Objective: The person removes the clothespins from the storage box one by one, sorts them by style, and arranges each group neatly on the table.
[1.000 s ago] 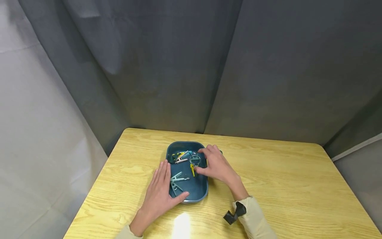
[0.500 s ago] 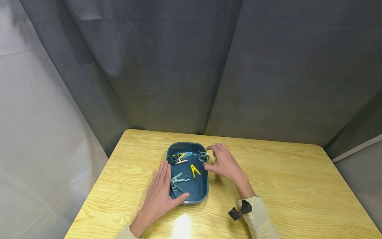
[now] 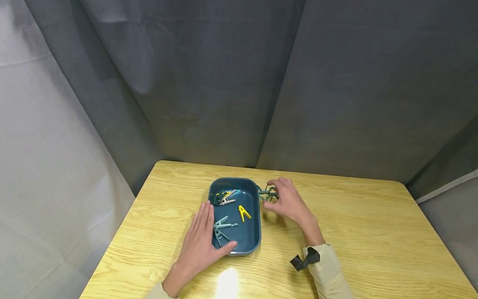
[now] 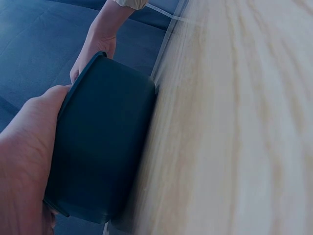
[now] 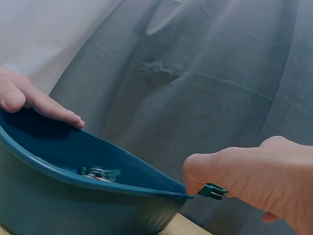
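Observation:
In the head view a dark blue-green plastic bin (image 3: 257, 243) stands on the table. My left hand (image 3: 199, 238) lies along its left rim, fingers straight, thumb over the near rim. Just past the right rim my right hand (image 3: 288, 202) pinches a green round-jawed clip (image 3: 266, 193) between thumb and fingers, overlapping more green clip parts behind it. The right wrist view shows a green clip end (image 5: 212, 191) below that hand. Inside the bin lie a yellow A-shaped clip (image 3: 244, 213), pale teal clips (image 3: 224, 224) partly under the left hand, and a small mixed clip pile (image 3: 227, 198).
The wooden table (image 3: 358, 232) extends well to the right of the bin. Grey curtains (image 3: 209, 104) hang behind the table's far edge, with a white cloth (image 3: 52, 166) at the left. A black strap (image 3: 306, 259) is on the right sleeve.
My right hand has carried the round green clip rightward out of the bin over its right rim. The yellow clip has come into full view. My left hand stays in place.

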Tool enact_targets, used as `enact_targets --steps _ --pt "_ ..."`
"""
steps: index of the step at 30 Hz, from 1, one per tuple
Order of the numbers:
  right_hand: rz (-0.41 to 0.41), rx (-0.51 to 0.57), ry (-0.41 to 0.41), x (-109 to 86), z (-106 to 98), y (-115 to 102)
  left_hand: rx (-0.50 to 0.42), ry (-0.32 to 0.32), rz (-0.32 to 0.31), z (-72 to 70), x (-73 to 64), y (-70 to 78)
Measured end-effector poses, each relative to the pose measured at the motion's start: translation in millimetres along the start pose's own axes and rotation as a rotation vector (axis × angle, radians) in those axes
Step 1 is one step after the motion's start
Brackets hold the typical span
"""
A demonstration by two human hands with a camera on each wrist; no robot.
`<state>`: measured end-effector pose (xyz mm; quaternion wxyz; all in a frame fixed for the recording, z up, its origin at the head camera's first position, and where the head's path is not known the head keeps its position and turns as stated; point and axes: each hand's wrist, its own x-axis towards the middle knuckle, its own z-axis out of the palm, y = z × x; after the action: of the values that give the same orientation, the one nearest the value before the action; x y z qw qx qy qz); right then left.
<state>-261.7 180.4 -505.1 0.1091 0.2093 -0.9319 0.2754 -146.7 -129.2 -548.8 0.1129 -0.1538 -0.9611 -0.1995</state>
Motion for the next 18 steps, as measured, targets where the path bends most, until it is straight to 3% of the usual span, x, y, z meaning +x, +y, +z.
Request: enact_targets --steps 10,18 --pt "0.076 0.011 -0.025 -3.3 -5.5 13.1 0.006 0.02 0.011 -0.3 -0.7 1.9" --pt "0.086 0.025 -0.012 -5.8 -7.4 26.8 0.003 0.0 0.002 -0.9 -1.3 2.0"
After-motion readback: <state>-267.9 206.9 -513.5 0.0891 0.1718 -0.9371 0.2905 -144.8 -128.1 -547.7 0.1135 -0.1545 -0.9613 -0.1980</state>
